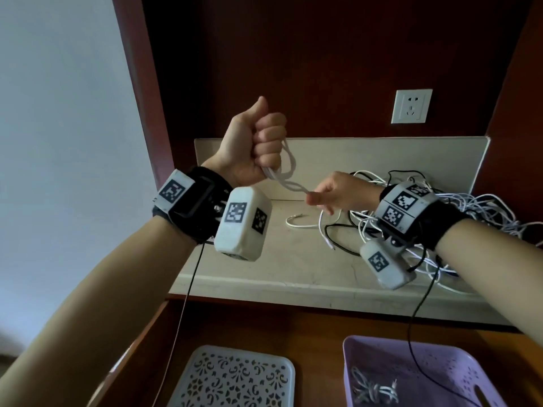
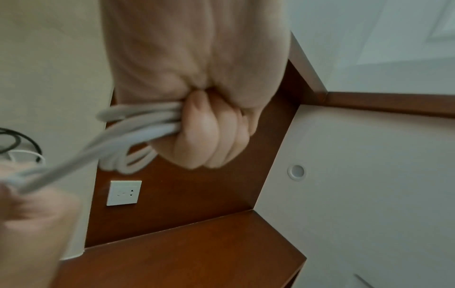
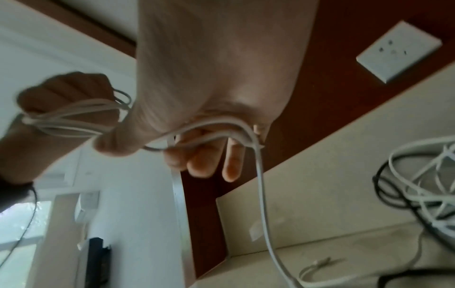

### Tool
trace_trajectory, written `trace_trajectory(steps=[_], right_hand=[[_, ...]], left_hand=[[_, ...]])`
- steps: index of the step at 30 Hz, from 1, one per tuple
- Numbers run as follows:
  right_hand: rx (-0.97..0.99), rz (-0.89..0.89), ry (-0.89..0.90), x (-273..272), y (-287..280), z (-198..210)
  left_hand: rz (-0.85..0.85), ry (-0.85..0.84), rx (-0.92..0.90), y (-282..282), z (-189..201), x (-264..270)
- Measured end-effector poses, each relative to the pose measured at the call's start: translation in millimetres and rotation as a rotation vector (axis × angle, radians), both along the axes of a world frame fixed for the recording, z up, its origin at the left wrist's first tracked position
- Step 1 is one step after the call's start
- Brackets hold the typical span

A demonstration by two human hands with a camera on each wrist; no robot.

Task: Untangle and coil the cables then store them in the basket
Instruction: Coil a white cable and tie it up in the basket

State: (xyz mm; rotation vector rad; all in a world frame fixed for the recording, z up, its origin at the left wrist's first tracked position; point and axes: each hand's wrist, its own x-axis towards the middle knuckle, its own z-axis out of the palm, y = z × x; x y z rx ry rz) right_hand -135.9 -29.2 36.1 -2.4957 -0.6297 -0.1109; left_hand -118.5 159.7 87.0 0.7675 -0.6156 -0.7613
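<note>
Below, purple basket (image 1: 458, 365) holds, apparently, one coiled white cable (image 1: 371, 390).

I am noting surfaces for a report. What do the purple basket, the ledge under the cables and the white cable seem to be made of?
Basket: likely moulded plastic, matte, with cut-out patterns in its walls. Ledge: looks like polished stone or an imitation, cream with faint veins and a soft sheen. Cable: smooth white rubbery or plastic sheath, bending easily into loops in the left hand.

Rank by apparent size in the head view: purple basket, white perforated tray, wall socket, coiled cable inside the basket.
1-2. Purple basket and white perforated tray: both cut off by the frame edge, so unranked.
3. Coiled cable in the basket.
4. Wall socket, though farther away.
</note>
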Motion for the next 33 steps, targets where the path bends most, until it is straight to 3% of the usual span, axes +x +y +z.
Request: trace_trajectory(steps=[2,9,14,17,21,26,33], right_hand=[[0.005,-0.008,-0.027,-1,-8,7],[-0.122,0.015,-0.013,-4,-9,35],[0.16,0.09,0.049,-6,2,46],[0.209,0.203,0.15,-14,13,52],[0.077,0.293,0.35,-23,21,57],[-0.238,0.228,0.303,-35,30,57],[-0.144,0.18,0.096,-42,34,49]], left_hand=[[-0.218,0.006,0.05,9,-4,-7],[-0.574,-0.113,0.229,8,-29,-23],[-0.712,-0.101,0.228,7,-33,-27],[-0.789,-0.045,0.266,2,-44,-25],[-0.802,-0.048,0.277,2,-57,-21],[-0.775,-0.053,0.303,7,-63,-19],[-0.722,-0.039,0.229,11,-61,-10]])
